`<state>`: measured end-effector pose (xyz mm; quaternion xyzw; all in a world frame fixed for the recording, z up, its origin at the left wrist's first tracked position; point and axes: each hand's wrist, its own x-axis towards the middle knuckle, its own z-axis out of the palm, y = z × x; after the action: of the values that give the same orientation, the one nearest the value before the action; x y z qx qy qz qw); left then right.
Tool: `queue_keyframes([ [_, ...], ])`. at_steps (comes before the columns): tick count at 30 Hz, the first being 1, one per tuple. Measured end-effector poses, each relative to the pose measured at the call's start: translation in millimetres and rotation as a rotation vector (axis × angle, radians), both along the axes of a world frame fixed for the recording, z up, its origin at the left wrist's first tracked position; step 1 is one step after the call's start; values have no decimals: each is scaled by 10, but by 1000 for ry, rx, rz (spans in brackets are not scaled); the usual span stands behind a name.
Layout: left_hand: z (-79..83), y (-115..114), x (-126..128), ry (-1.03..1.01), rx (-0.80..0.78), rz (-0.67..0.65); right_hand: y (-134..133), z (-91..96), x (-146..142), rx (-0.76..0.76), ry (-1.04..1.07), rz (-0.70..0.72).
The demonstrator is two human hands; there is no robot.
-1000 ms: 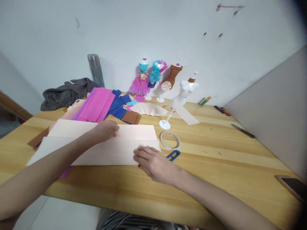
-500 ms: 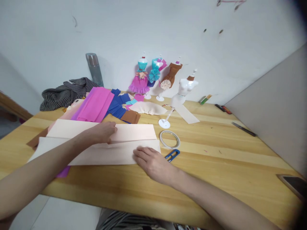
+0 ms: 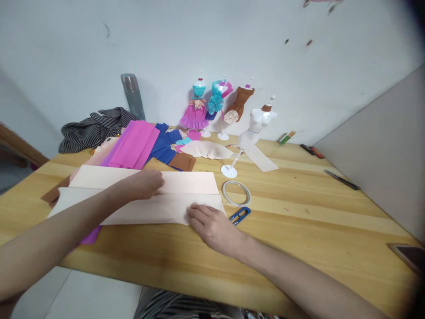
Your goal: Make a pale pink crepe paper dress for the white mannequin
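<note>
Head view, left hand [image 3: 148, 184] curled on pale paper [image 3: 189, 182], right hand [image 3: 212, 228] palm-down, whether either pinches unclear, blue snips [image 3: 245, 212] beside the right.

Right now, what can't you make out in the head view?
In the head view:
Left hand: fingertips hidden by the hand itself, so its grip is unclear.
White sheet: partly covered by the left forearm.
Blue snips: one end hidden behind the right hand.
Phone: cut off by the right edge.
Pink speck: too small to identify.
</note>
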<state>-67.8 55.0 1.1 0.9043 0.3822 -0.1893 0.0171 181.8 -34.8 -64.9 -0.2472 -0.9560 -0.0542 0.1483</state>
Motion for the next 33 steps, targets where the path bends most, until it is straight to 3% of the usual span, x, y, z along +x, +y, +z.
queue_keyframes([
  [12,-24,-60,132,73,46,-72,-14,14,-13,-4,-17,4],
  [18,-3,11,104,74,36,-32,-29,36,-17,35,-13,15],
  [25,239,197,-4,26,-15,25,-54,31,-30,45,23,37],
  [33,522,408,-5,19,-36,83,-77,130,-23,-95,73,48],
])
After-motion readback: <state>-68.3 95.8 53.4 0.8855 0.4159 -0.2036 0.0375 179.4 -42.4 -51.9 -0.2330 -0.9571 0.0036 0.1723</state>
